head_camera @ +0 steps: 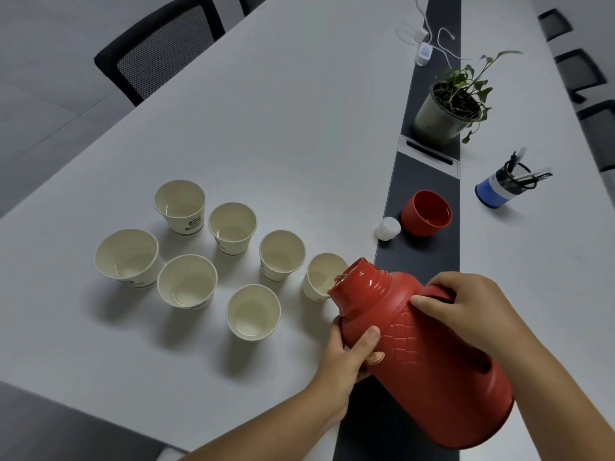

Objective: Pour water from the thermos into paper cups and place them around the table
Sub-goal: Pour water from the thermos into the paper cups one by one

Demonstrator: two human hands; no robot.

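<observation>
Both hands held the red thermos (429, 357) tilted over a paper cup (321, 277) near the bench's (266, 111) near edge. The left hand (346, 357) clasped its neck; the right hand (466, 304) was wrapped around the handle.

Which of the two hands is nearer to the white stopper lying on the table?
Right. The right hand grips the thermos handle, below and right of the white stopper. The left hand holds the thermos body lower down, farther away.

A potted plant (449, 104) stands far beyond the grip. A pen holder (506, 186) sits up-right of it. What seems a white charger (424, 54) lies farthest off.
</observation>
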